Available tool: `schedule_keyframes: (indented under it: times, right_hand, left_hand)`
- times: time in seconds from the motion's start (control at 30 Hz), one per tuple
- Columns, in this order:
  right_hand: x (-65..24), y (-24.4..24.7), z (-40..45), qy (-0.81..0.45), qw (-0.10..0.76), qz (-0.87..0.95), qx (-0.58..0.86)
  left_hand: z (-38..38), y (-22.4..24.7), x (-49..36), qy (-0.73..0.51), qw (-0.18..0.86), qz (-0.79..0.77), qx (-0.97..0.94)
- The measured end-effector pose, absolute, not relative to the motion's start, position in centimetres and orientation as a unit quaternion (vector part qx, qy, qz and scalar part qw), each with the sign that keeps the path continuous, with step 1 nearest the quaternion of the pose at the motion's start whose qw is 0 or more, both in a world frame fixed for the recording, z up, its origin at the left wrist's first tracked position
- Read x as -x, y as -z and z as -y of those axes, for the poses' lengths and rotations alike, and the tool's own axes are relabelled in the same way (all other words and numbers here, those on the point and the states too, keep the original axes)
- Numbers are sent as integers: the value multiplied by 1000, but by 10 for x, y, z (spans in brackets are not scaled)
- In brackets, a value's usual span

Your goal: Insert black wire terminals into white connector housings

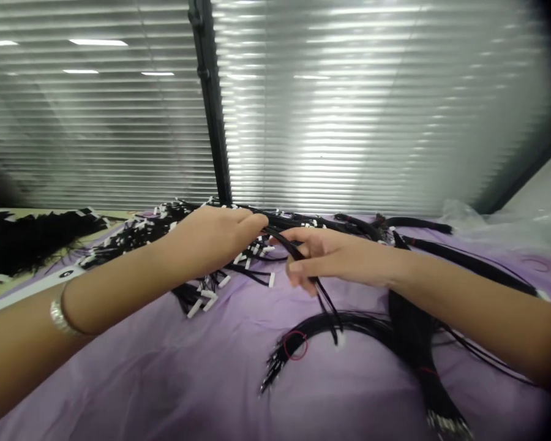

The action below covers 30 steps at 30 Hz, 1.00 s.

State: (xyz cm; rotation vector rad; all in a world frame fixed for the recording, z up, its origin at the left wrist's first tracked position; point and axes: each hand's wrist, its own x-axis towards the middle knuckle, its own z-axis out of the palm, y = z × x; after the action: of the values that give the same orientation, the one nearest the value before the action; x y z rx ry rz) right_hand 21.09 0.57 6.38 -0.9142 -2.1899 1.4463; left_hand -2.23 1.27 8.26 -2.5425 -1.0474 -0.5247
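Note:
A few thin black cables (324,294) run between my two hands, their loose ends hanging toward the purple cloth. My right hand (319,257) is closed round them, thumb against fingers. Further left and a little higher, my left hand (215,236) is closed on the same cables near its fingertips; its palm faces down and hides most of the grip. Below the right hand lies a bundle of black cables (358,323) with a red rubber band (296,345) near its metal-tipped ends. Behind the left hand is a heap of black cables with white connectors (151,229).
The purple cloth (202,380) covers the table. A thick black bundle (413,331) lies under my right forearm, another (472,257) beyond it. Black cables (32,242) are piled at far left. Clear plastic (496,226) sits at back right, before window blinds (330,122).

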Motion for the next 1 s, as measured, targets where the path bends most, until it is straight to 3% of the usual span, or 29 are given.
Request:
schedule_keyframes:
  times: [0.13,0.23,0.47,0.5,0.63,0.87,1.0]
  right_hand:
    - [-232,-69,-18,-239,191,861,406]
    - [-247,-66,-27,-72,151,902,398]
    - [-255,-62,-40,12,159,906,393]
    - [-257,-63,-41,17,166,905,392]
    - [-273,-65,-44,24,174,901,397]
    - [-299,-33,-73,-27,95,892,441]
    - [-275,-14,-68,6,122,878,463]
  left_hand:
    - [-38,-73,21,135,156,396,895]
    - [-53,-57,27,148,131,363,911]
    - [-59,-48,35,278,132,332,892]
    - [-58,-48,36,313,60,353,880]
    - [-50,-32,35,389,-405,440,701]
    - [-17,32,-3,443,-602,469,471]
    - [-7,46,-20,446,-652,466,399]
